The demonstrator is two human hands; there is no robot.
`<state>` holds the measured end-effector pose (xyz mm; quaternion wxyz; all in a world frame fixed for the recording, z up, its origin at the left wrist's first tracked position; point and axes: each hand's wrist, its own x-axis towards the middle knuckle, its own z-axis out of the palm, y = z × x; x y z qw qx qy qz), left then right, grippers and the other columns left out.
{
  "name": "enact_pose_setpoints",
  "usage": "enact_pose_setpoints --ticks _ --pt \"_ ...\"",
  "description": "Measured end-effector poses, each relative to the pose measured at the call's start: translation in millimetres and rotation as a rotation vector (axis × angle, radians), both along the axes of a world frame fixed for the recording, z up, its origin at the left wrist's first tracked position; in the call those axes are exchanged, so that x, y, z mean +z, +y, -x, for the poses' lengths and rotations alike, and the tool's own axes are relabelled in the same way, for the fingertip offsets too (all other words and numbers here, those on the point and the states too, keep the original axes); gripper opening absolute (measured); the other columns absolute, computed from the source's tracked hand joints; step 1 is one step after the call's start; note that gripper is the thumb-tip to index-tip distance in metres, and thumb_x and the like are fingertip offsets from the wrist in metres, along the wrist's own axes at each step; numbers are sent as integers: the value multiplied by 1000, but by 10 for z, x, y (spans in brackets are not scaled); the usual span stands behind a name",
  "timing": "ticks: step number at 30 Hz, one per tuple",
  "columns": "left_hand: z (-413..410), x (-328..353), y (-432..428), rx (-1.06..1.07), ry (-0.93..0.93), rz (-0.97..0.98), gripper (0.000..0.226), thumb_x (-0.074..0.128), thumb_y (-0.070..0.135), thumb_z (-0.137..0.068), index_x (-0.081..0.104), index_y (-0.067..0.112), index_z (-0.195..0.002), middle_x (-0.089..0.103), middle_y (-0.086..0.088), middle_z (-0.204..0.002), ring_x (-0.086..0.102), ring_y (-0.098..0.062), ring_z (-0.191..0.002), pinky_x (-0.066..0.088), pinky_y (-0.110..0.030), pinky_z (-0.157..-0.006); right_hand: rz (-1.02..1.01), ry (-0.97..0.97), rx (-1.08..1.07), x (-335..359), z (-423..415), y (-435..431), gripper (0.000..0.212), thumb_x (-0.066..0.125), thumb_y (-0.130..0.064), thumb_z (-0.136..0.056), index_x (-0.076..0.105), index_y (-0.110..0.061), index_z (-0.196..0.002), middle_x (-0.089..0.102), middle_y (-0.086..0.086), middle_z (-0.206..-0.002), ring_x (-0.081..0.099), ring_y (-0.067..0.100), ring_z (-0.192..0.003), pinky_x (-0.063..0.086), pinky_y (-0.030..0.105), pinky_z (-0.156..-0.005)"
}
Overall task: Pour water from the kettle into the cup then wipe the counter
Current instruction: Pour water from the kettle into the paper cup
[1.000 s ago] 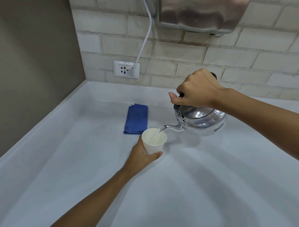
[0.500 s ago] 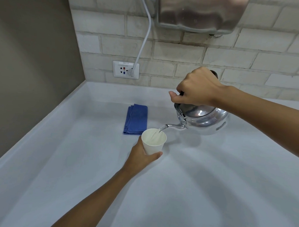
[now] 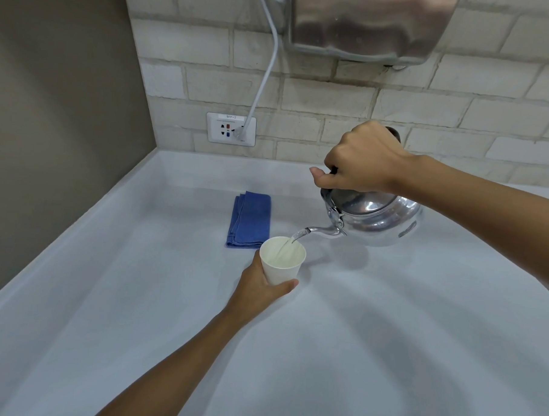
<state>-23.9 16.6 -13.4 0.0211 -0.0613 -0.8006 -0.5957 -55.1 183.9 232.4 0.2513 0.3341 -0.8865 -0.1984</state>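
Observation:
My right hand (image 3: 362,159) grips the dark top handle of a shiny metal kettle (image 3: 376,218), which hangs tilted to the left above the white counter (image 3: 387,338). From its thin spout a stream of water runs down into a white paper cup (image 3: 282,261). My left hand (image 3: 257,285) is wrapped around the cup's lower side and holds it upright on the counter. A folded blue cloth (image 3: 250,219) lies flat just behind the cup, untouched.
A brown wall (image 3: 60,120) borders the counter on the left, with a raised lip along it. The brick back wall carries a socket plate (image 3: 231,129) with a white cable (image 3: 266,72) plugged in, and a steel hand dryer (image 3: 369,23) above.
The kettle has stayed tilted and the water keeps running into the cup. Both hands have barely shifted.

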Motion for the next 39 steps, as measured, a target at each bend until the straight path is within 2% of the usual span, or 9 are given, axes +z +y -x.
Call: enact_pose_setpoints --ticks 6,10,14,18,22,25,32,36,39 --pt "-7 10 2 -7 3 -1 74 81 39 -62 38 35 -122 55 13 -115 53 -7 -103 41 -9 -73 -11 4 9 16 3 20 53 48 -33 -87 34 -5 -44 14 2 -37 24 21 -41 12 21 -48" --pt "-10 11 -3 -4 3 3 73 81 41 -62 37 37 -120 54 14 -113 53 -6 -102 40 -9 -72 -10 2 17 30 2 34 53 47 -32 -88 35 -4 -45 15 4 -38 28 23 -42 13 23 -48" --pt "-7 10 -3 -1 -2 4 72 80 42 -61 36 41 -117 54 17 -111 53 -4 -101 40 -9 -73 2 15 27 37 5 36 53 49 -31 -88 34 -5 -45 19 7 -38 28 24 -42 13 22 -47" --pt "1 -1 0 3 -2 10 75 80 43 -60 37 38 -121 54 16 -113 53 -7 -103 40 -11 -73 2 28 24 41 -2 34 53 50 -30 -87 34 -4 -43 23 10 -38 26 24 -40 11 20 -48" --pt "2 -5 -3 2 -4 9 74 80 45 -60 36 39 -119 54 15 -113 53 -7 -103 41 -14 -75 -11 31 17 50 0 33 54 48 -32 -88 35 -4 -44 17 5 -36 26 23 -40 11 21 -47" --pt "5 -9 -2 3 -2 10 75 80 45 -60 36 39 -120 55 14 -114 53 -7 -103 41 -11 -74 -16 32 16 54 8 31 54 46 -33 -88 34 -4 -44 15 3 -36 24 21 -40 11 22 -47" --pt "-1 2 -6 7 -4 16 72 80 46 -59 35 44 -115 51 26 -105 52 3 -96 41 -7 -69 -1 31 27 71 -9 34 54 49 -30 -87 34 -5 -42 13 2 -36 20 20 -39 11 20 -48" --pt "-4 9 -5 6 -10 7 72 81 43 -60 36 41 -117 53 20 -109 53 0 -97 42 -9 -68 6 39 34 72 -9 45 54 50 -29 -87 32 -6 -41 21 7 -36 20 20 -39 11 20 -48" --pt "-5 15 -4 4 -3 11 74 81 41 -61 38 36 -122 54 15 -112 53 -4 -99 41 -9 -69 1 40 31 72 -4 49 54 49 -29 -88 33 -5 -42 19 5 -37 21 20 -40 11 20 -48"
